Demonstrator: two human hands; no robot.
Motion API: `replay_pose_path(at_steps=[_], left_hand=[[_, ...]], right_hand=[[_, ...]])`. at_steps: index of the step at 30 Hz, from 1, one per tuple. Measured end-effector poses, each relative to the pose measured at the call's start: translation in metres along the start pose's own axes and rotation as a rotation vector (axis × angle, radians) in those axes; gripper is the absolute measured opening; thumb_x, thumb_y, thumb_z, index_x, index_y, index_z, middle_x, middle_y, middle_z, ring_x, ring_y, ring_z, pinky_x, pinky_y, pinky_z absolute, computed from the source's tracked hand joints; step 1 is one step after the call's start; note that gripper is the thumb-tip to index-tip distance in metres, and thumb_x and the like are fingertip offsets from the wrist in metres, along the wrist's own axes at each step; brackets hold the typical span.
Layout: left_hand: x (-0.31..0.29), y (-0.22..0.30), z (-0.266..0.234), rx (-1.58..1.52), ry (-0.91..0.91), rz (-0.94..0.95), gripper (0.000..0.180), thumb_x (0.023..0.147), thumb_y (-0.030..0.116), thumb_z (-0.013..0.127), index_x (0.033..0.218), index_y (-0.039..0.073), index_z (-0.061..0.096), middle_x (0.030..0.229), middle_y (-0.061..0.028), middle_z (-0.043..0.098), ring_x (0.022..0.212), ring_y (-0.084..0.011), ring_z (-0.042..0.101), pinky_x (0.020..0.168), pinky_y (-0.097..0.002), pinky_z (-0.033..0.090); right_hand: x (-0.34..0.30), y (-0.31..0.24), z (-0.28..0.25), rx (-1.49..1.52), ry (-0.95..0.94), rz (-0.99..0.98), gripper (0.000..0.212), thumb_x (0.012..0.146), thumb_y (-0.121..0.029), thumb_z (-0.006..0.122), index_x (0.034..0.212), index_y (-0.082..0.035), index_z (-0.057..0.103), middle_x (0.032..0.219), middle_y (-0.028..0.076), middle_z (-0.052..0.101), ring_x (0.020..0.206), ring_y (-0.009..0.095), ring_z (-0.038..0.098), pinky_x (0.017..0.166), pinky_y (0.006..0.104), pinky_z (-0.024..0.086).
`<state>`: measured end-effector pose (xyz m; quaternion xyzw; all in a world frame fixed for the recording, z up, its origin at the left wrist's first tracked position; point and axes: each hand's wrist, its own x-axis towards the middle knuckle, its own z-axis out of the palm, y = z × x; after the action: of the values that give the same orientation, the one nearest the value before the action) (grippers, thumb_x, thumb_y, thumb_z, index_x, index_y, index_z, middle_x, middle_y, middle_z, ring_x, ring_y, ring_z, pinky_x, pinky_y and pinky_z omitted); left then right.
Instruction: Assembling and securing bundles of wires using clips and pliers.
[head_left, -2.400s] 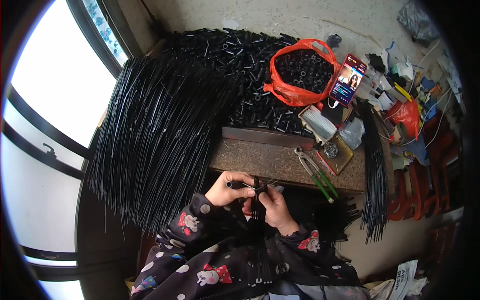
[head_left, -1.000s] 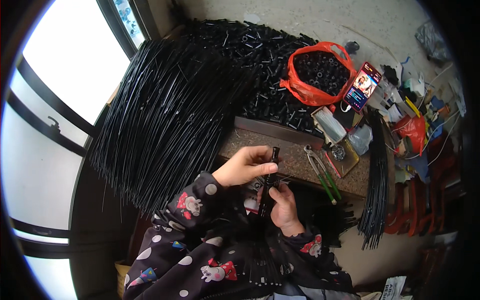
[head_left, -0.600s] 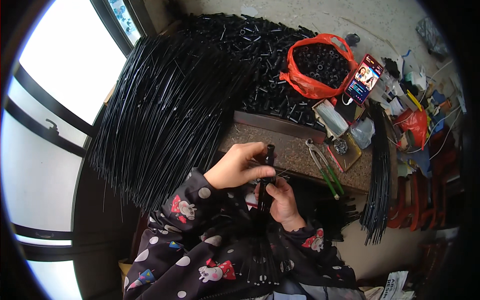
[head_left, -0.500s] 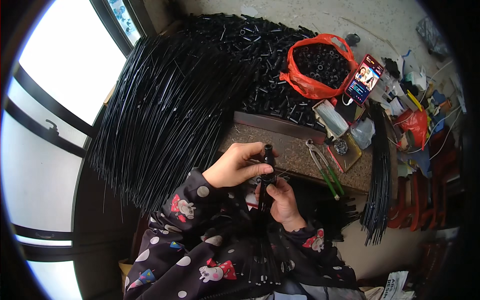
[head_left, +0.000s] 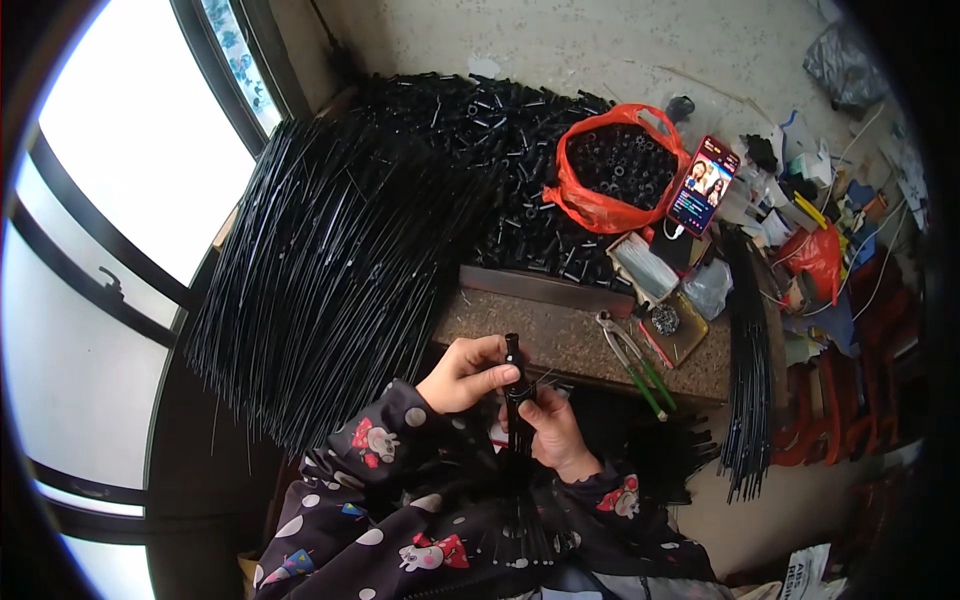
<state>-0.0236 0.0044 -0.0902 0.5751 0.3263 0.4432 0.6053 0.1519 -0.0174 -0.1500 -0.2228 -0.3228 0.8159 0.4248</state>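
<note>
Upright in front of me is a black tubular fitting [head_left: 513, 348] with a bundle of thin black rods [head_left: 519, 535] hanging below it, pale at their tips, like a folded umbrella frame. My left hand [head_left: 463, 377] is closed around its upper part, thumb pressed across the front and the tube's mouth showing above. Just below, my right hand [head_left: 560, 437] grips the same piece, its thumb laid on the front. Some fingers of both hands are hidden behind it. Against my dark dotted clothing, the middle of the bundle is hard to make out.
A speckled tabletop [head_left: 520, 322] carries a large stack of black rods [head_left: 330, 280], a heap of short black tubes [head_left: 480, 125] and a red plastic bag [head_left: 590, 217] of small black parts. Green-handled pincers [head_left: 635, 372], a phone [head_left: 704, 188] and hanging rods [head_left: 748, 390] are at the right.
The view has tilted, so the table's things appear lower and slightly left. Both hands also appear lower and a little left, keeping nearly the same hold on the fitting.
</note>
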Motion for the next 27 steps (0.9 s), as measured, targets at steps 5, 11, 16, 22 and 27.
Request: replay_pose_path(at_steps=[5, 11, 16, 22, 27], left_hand=[[-0.008, 0.009, 0.016, 0.095, 0.108, -0.034, 0.023, 0.087, 0.015, 0.056, 0.100, -0.003, 0.054, 0.084, -0.0030, 0.060, 0.076, -0.0073, 0.055, 0.069, -0.0222, 0.045], [-0.020, 0.006, 0.022, -0.114, 0.033, -0.036, 0.052, 0.069, 0.015, 0.074, 0.111, -0.003, 0.051, 0.102, -0.0104, 0.058, 0.090, -0.0170, 0.056, 0.076, -0.0285, 0.047], [-0.019, 0.005, 0.023, 0.466, 0.135, 0.215, 0.043, 0.068, 0.011, 0.074, 0.105, 0.000, 0.055, 0.096, -0.0122, 0.057, 0.096, -0.0241, 0.051, 0.082, -0.0332, 0.042], [-0.019, -0.011, 0.021, 0.250, 0.112, 0.162, 0.029, 0.072, 0.007, 0.070, 0.099, -0.001, 0.060, 0.095, -0.0110, 0.057, 0.093, -0.0212, 0.053, 0.078, -0.0300, 0.044], [-0.020, -0.015, 0.020, -0.336, -0.015, -0.038, 0.022, 0.080, -0.003, 0.059, 0.102, -0.001, 0.061, 0.104, -0.0107, 0.054, 0.093, -0.0194, 0.056, 0.076, -0.0291, 0.047]], right_hand=[[-0.003, -0.004, -0.004, 0.036, -0.052, 0.078, 0.020, 0.082, -0.018, 0.064, 0.093, -0.004, 0.054, 0.082, 0.008, 0.061, 0.073, 0.015, 0.059, 0.068, 0.0268, 0.048], [-0.006, -0.008, -0.001, -0.020, 0.015, -0.101, 0.021, 0.081, -0.016, 0.064, 0.096, -0.004, 0.056, 0.088, 0.003, 0.061, 0.079, 0.014, 0.059, 0.073, 0.0284, 0.047], [-0.008, -0.004, 0.002, -0.040, 0.069, -0.101, 0.024, 0.082, -0.017, 0.064, 0.101, -0.005, 0.055, 0.092, 0.003, 0.060, 0.085, 0.014, 0.058, 0.077, 0.0291, 0.047], [-0.007, 0.005, -0.018, -0.038, 0.030, -0.080, 0.030, 0.082, -0.021, 0.063, 0.106, -0.007, 0.053, 0.090, 0.007, 0.059, 0.079, 0.019, 0.059, 0.071, 0.0325, 0.048], [-0.009, -0.004, -0.013, 0.016, -0.133, -0.091, 0.030, 0.082, -0.022, 0.062, 0.104, -0.005, 0.053, 0.079, 0.008, 0.058, 0.072, 0.020, 0.058, 0.066, 0.0327, 0.048]])
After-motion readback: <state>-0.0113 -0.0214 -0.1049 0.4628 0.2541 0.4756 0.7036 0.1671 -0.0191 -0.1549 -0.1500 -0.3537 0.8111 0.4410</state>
